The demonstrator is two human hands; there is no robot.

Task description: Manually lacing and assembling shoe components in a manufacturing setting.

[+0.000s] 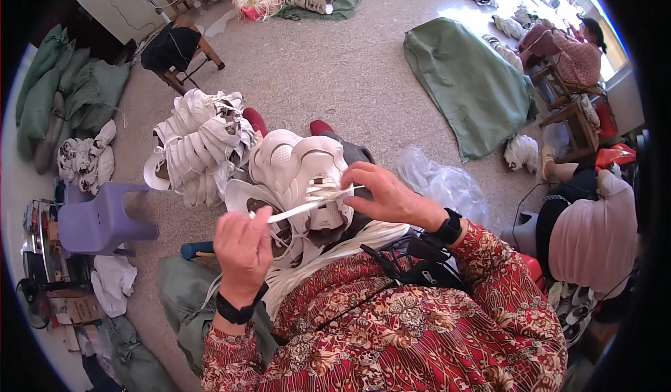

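Note:
A white shoelace [302, 209] stretches between my two hands, above a white shoe upper [318, 160] on my lap. My left hand [241, 251] pinches the lace at its left end, with fingers and thumb closed. Over the right side of the upper, my right hand [384, 195] grips the other part of the lace between thumb and fingers. Crossed lacing shows on the upper's front. More white uppers lie against it on the left. A bundle of loose white laces [349, 246] rests across my lap, just below the upper.
Stacked white uppers [203, 144] stand to the left, near a purple plastic chair [105, 217]. Clear plastic wrap [444, 186] lies on the right, with a green sack [468, 84] beyond it. A person in pink [590, 238] sits close by on the right; another sits farther back.

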